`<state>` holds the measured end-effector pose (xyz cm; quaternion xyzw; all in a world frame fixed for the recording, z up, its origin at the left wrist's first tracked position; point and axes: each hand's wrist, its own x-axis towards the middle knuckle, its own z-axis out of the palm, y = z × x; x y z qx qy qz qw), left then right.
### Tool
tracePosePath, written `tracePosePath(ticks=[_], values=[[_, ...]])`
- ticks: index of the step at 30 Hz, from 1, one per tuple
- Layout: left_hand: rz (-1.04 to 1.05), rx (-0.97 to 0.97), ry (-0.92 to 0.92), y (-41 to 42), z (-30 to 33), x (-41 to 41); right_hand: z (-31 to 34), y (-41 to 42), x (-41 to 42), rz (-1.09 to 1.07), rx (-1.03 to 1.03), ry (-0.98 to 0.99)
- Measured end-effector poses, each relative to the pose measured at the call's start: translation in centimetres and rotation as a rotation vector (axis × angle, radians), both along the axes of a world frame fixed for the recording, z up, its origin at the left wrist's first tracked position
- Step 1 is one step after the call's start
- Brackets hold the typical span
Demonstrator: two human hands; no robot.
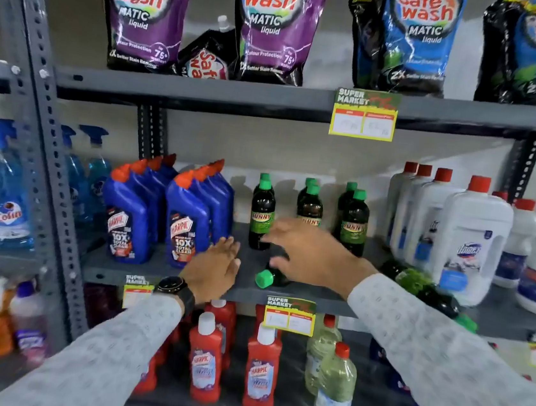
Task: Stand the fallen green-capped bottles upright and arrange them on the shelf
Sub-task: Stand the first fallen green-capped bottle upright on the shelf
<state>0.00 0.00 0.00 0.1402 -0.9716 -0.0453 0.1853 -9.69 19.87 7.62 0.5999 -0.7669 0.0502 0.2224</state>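
Observation:
Several dark green-capped bottles stand upright at the back of the middle shelf (158,274), one of them (262,215) at the left. A fallen green-capped bottle (268,278) lies on its side near the shelf's front edge, cap pointing left. My right hand (308,250) hovers over its body with fingers spread; whether it touches is unclear. My left hand (216,267) is open just left of the cap, holding nothing. A second fallen green-capped bottle (417,286) lies on its side behind my right forearm, cap toward the front right.
Blue Harpic bottles (187,223) stand left of the green-capped group, white red-capped jugs (469,239) to the right. Detergent pouches (273,26) fill the shelf above. Red bottles (205,359) and clear bottles (334,400) sit below. A metal upright (46,144) bounds the left.

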Motion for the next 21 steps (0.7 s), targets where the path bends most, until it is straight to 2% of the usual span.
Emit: tracePosePath(ticks=[4, 8, 16, 18, 21], values=[[-0.017, 0.028, -0.160, 0.6, -2.0, -1.1, -2.9, -1.7, 0.8, -0.036, 0.221, 0.018], [-0.018, -0.025, -0.198, -0.5, -2.8, -2.0, -4.6, -2.8, -0.1, -0.022, 0.235, 0.113], [-0.010, 0.017, -0.072, -1.1, -4.9, -2.2, -5.9, -3.8, 0.5, -0.044, 0.227, 0.247], [-0.010, 0.006, -0.073, -1.1, -5.0, -2.2, -4.7, -3.2, 0.4, -0.038, 0.171, 0.233], [-0.014, 0.012, -0.062, -1.1, -4.9, -2.2, -0.7, -1.9, -1.2, -0.058, -0.068, 0.077]])
